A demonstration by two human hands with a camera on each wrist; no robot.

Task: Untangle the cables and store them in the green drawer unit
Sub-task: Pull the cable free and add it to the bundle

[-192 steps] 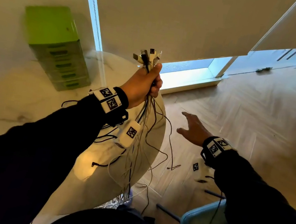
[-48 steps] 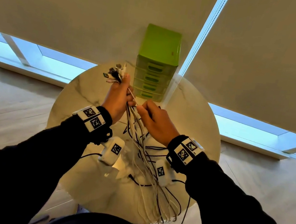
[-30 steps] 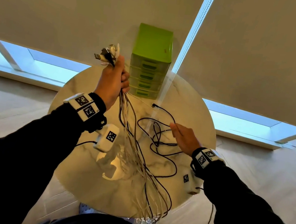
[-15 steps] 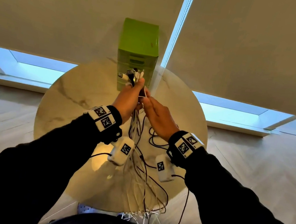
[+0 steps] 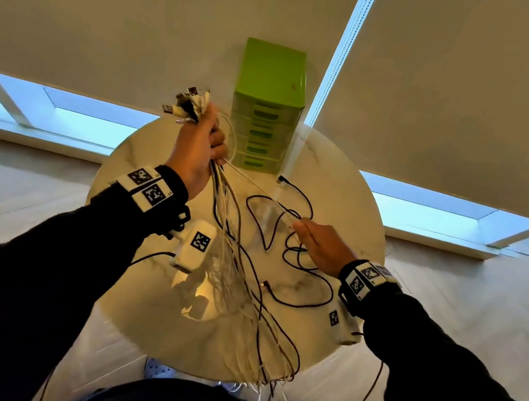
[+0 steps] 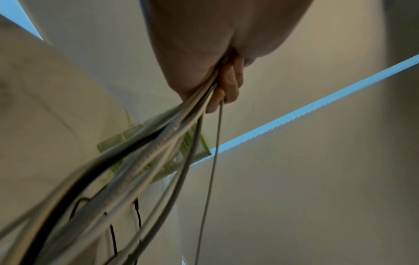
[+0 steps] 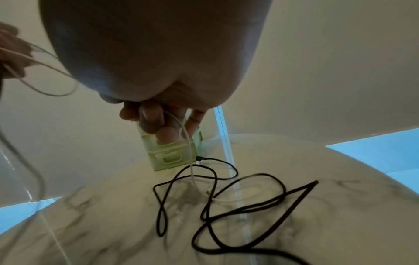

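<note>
My left hand (image 5: 200, 145) grips a bundle of white and black cables (image 5: 233, 257) raised above the round marble table (image 5: 148, 313), plugs fanning out above the fist; the strands hang down past the table's near edge. In the left wrist view the fingers (image 6: 226, 86) curl round the bundle (image 6: 158, 148). My right hand (image 5: 315, 239) pinches one thin white cable (image 5: 258, 184) stretched from the bundle; its fingers (image 7: 158, 123) hold the white cable (image 7: 187, 143). A loose black cable (image 5: 295, 257) lies coiled on the table (image 7: 226, 197). The green drawer unit (image 5: 267, 107) stands at the table's far edge, drawers closed.
Beige roller blinds (image 5: 466, 76) hang behind the table, a bright window strip (image 5: 444, 215) below them. Wooden floor (image 5: 482, 304) surrounds the table. White sensor boxes (image 5: 195, 246) dangle from both wrists on thin black leads.
My left hand has lifted the bundle up and to the left. My right hand has drawn away to the right, pulling one white cable out of the bundle.
</note>
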